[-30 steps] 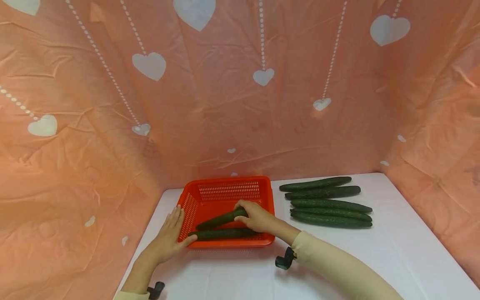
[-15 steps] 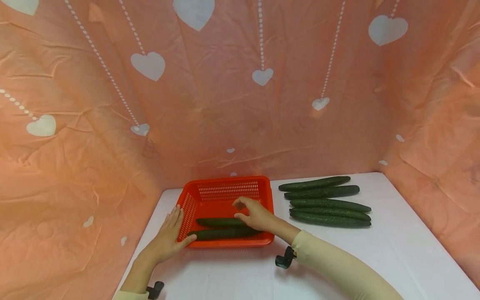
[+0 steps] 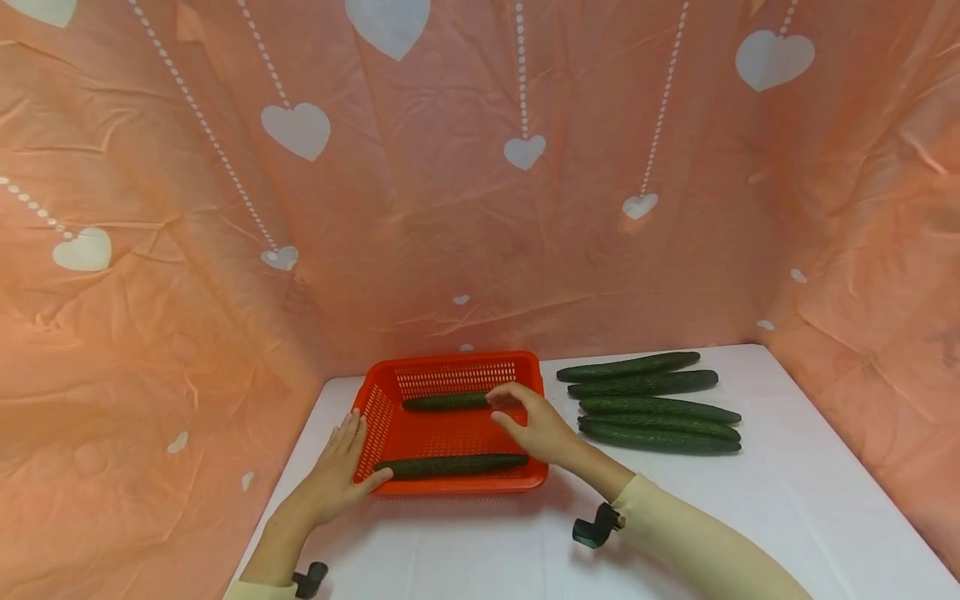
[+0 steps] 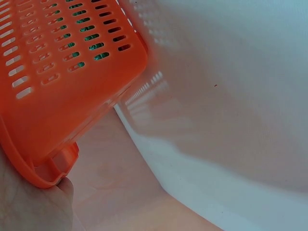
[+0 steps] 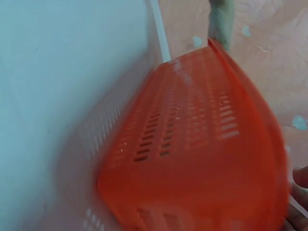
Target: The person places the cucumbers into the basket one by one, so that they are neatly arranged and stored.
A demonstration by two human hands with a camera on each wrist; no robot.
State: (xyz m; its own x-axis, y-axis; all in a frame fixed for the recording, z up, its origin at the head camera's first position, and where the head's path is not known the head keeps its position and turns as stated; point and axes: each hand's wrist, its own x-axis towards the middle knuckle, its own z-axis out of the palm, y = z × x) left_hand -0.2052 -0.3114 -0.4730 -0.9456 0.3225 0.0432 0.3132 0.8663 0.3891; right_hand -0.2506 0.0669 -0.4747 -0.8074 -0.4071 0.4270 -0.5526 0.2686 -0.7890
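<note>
A red plastic basket with slotted walls holds two long green cucumbers. One cucumber lies along the back, its right end hidden behind my right hand. That hand reaches over the right rim, with thumb and fingers apart and the fingertips right beside the cucumber. Along the front wall lies the other cucumber. My left hand rests at the basket's left front corner, fingers straight along the left rim and thumb over the front one. In the left wrist view, part of this hand shows below the basket's rim.
Several more cucumbers lie side by side to the right of the basket. They share the white tabletop with it. A peach cloth printed with white hearts hangs close behind and at both sides.
The rear cucumber has left my right hand's hold and moved from beside the front one to the basket's back. My right hand has shifted slightly right. The left hand stays put.
</note>
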